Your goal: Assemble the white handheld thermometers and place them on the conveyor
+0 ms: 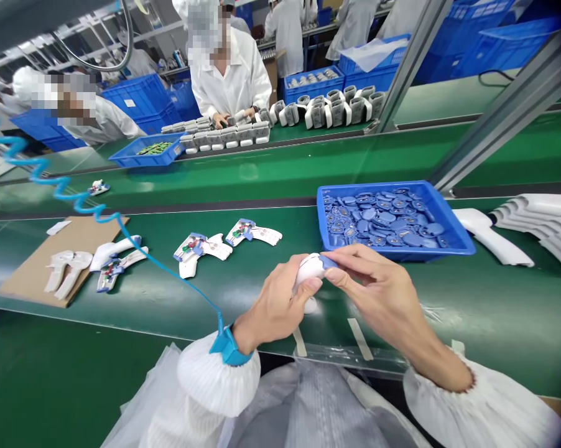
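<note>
My left hand (280,298) is closed around a white plastic shell (310,267), held just above the green belt. My right hand (376,289) pinches a small blue part (328,262) against the top of that shell. A blue wrist strap (228,348) with a coiled blue cord (75,199) sits on my left wrist. Just beyond my hands stands a blue tray (448,218) filled with several blue parts.
Half-assembled white shells (201,249) (255,232) (115,264) lie on the belt (271,168) to the left, some on a cardboard sheet (33,274). Stacked white shells (542,224) lie at right. People in white coats work across the belt among blue crates (143,96).
</note>
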The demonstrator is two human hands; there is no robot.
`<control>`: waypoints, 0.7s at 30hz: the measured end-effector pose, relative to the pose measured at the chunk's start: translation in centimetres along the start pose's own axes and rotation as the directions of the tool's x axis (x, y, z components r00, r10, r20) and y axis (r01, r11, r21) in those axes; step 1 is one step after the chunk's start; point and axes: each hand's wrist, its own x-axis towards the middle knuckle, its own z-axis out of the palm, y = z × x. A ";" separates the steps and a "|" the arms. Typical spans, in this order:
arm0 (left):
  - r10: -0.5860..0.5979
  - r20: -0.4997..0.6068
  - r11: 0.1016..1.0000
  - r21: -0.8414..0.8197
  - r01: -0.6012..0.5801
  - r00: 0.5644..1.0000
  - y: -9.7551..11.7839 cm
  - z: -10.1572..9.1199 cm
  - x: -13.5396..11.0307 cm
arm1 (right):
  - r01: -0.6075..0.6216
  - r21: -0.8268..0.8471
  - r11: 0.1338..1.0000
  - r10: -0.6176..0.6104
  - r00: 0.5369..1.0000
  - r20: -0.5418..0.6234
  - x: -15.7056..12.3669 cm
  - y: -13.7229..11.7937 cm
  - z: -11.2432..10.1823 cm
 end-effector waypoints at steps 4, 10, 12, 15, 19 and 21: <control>0.042 0.013 0.993 0.111 -0.044 0.999 0.0 0.0 0.0 | 0.088 -0.128 0.988 -0.101 0.991 -0.091 -0.2 -0.4 -0.1; 0.118 0.000 0.953 0.282 -0.113 0.993 0.0 0.2 0.6 | 0.073 -0.098 0.992 -0.066 0.995 0.080 -0.4 -0.1 0.6; 0.105 0.031 0.905 0.410 -0.109 0.994 -0.2 0.4 0.8 | 0.045 -0.113 0.993 -0.039 0.998 0.050 -1.2 0.8 0.9; 0.194 0.073 0.814 0.545 -0.202 0.978 -1.0 1.1 0.6 | -0.033 -0.111 0.993 0.029 0.999 -0.038 -3.0 2.3 0.9; 0.361 -0.079 0.782 0.568 -0.255 0.929 -2.4 2.7 -0.2 | -0.066 -0.132 0.989 0.059 0.997 -0.049 -4.9 3.3 1.0; 0.395 -0.171 0.772 0.594 -0.226 0.903 -2.9 3.4 -0.3 | -0.049 -0.211 0.976 0.028 0.994 -0.103 -5.2 3.5 1.4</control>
